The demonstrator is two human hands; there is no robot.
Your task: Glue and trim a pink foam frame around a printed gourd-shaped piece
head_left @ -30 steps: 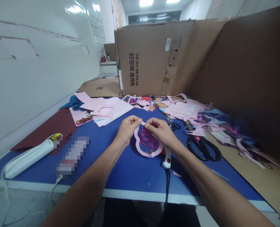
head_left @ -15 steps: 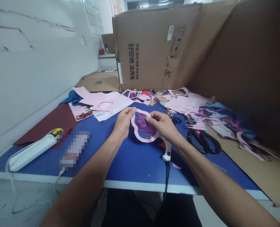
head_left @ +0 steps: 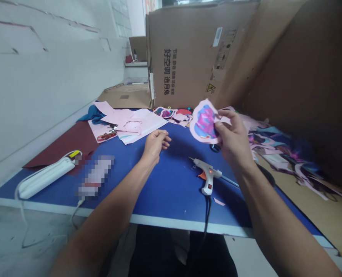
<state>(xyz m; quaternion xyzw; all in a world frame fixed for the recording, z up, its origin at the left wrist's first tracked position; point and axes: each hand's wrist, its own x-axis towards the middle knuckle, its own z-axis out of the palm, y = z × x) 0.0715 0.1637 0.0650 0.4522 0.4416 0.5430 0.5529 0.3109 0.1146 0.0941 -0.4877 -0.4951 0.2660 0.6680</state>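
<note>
My right hand pinches a rounded cutout by its right edge, thumb in front. The cutout has a pink border around a shiny blue and magenta middle, and it is held up above the table. My left hand hovers over the blue table, apart from the cutout, its fingers loosely curled with nothing visible in them. Below my right hand lies a white hot glue gun with an orange trigger and a lit red light, its nozzle pointing up and left.
Pink sheets with cut-out holes lie at the back left, near keys. Scraps cover the right side. A white power strip and a blurred-out object sit left. A large cardboard box stands behind.
My left hand has let go of the cutout. My right hand has lifted it up and to the right, uncovering the glue gun. The view has shifted slightly.
</note>
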